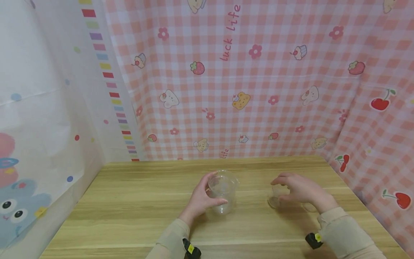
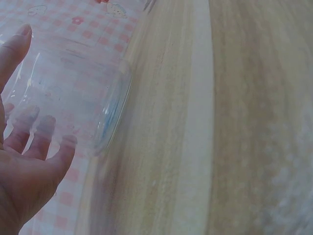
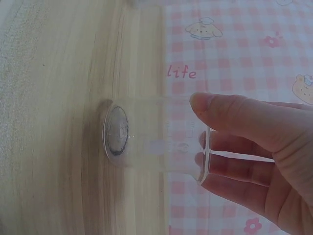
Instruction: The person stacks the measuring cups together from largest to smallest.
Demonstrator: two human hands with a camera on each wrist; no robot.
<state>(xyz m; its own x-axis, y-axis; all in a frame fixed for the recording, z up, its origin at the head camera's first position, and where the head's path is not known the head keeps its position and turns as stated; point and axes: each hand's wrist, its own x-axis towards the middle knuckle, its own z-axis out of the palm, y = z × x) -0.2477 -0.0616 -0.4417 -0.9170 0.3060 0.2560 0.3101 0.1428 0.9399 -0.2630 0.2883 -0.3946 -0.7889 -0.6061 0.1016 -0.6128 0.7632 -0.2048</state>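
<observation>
My left hand point(image 1: 201, 197) curls round the side of a large clear beaker point(image 1: 223, 192), thumb in front and fingers behind. In the left wrist view the fingers point(image 2: 41, 134) show through the wall of this large beaker point(image 2: 78, 93). Further right, my right hand point(image 1: 299, 189) holds a small clear beaker point(image 1: 274, 201) from above. The right wrist view has thumb and fingers pinching the rim of the small beaker point(image 3: 151, 132), which has a pouring lip and faint markings. Its base stands close against the wooden table.
Beneath my right wrist, partly hidden, lies the round edge of another clear thing point(image 1: 309, 207). The wooden table point(image 1: 139, 201) meets a pink checked cloth point(image 1: 220, 90) at the back. A white printed sheet point(image 1: 58, 118) hangs on the left and a cherry-print cloth point(image 1: 388, 144) on the right.
</observation>
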